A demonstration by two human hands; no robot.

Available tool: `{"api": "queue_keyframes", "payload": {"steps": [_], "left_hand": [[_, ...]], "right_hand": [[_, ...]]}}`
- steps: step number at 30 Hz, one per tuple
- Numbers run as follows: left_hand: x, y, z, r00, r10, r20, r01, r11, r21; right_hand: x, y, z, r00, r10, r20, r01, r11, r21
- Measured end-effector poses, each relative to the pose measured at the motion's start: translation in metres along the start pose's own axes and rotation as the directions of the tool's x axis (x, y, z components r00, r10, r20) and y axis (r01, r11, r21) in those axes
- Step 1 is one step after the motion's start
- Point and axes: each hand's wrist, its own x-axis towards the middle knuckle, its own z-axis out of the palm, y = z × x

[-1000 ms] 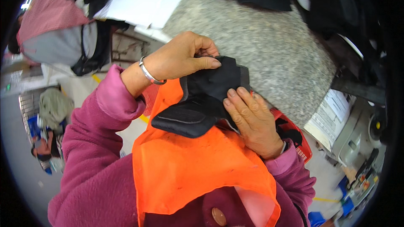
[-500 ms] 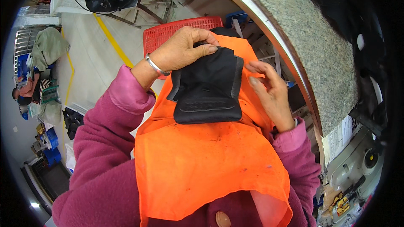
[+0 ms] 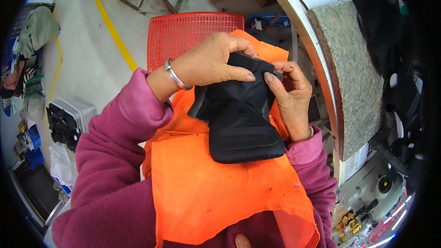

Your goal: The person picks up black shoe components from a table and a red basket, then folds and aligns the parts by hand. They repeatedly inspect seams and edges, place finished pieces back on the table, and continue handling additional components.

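Observation:
Over my lap lies an orange cloth (image 3: 220, 188), and above it I hold a black sewn fabric piece (image 3: 241, 105) with a padded, stitched lower end and grey-edged side flaps. My left hand (image 3: 216, 59) pinches its upper edge between thumb and fingers. At the upper right corner of the piece, my right hand (image 3: 294, 92) grips the edge with thumb and forefinger. Both thumbs lie on top, close to each other. The fingertips behind the fabric are partly hidden.
Beyond my hands stands a red plastic basket (image 3: 183, 32). A bench with a speckled stone-like top (image 3: 351, 73) curves along my right. White crates with black pieces (image 3: 69, 119) sit on the floor at left, near a yellow floor line (image 3: 112, 30). Part of a sewing machine (image 3: 376, 188) shows lower right.
My right hand has come in from beside the black piece and now grips its upper right corner. The piece has shifted right and nearer to me, and the view has turned slightly.

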Motion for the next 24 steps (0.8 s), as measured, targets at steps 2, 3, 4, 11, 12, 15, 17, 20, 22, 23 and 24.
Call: {"api": "queue_keyframes", "payload": {"steps": [2,3,4,11,12,15,17,20,22,23,24], "left_hand": [[-0.001,-0.001,0.002,0.999,0.04,-0.026,-0.039,0.999,0.037],[-0.001,-0.002,0.003,0.999,0.033,-0.032,-0.032,0.999,0.026],[-0.001,-0.003,0.003,0.999,0.037,-0.036,-0.035,0.999,0.041],[0.006,-0.002,0.002,0.988,0.156,-0.019,-0.155,0.986,0.055],[0.008,-0.001,0.001,0.989,0.147,-0.006,-0.146,0.988,0.05],[0.015,-0.002,-0.002,0.99,0.133,0.054,-0.135,0.99,0.038],[0.019,-0.003,-0.003,0.994,0.032,0.107,-0.025,0.997,-0.069],[0.023,-0.006,-0.002,0.991,0.012,0.136,0.019,0.975,-0.223],[0.022,-0.007,-0.003,0.991,0.028,0.128,0.016,0.946,-0.325],[0.022,-0.007,-0.004,0.989,0.016,0.147,0.034,0.944,-0.328],[0.02,-0.006,-0.006,0.986,0.004,0.166,0.052,0.942,-0.332]], "right_hand": [[0.001,-0.001,0.003,0.996,-0.075,-0.054,0.073,0.997,-0.037],[0.0,-0.001,0.004,0.99,-0.112,-0.083,0.108,0.993,-0.056],[0.0,-0.002,0.005,0.984,-0.156,-0.089,0.146,0.983,-0.109],[-0.004,-0.006,0.011,0.972,-0.203,-0.119,0.183,0.97,-0.158],[-0.005,-0.006,0.011,0.973,-0.189,-0.134,0.171,0.976,-0.138],[-0.006,-0.005,0.013,0.976,-0.148,-0.162,0.132,0.986,-0.103],[-0.007,-0.006,0.01,0.973,-0.176,-0.148,0.154,0.977,-0.145],[-0.008,-0.006,0.009,0.963,-0.229,-0.144,0.202,0.962,-0.182],[-0.008,-0.007,0.007,0.955,-0.27,-0.122,0.24,0.946,-0.217],[-0.008,-0.007,0.006,0.952,-0.291,-0.096,0.261,0.934,-0.244],[-0.007,-0.008,0.005,0.947,-0.313,-0.072,0.283,0.92,-0.271]]}}
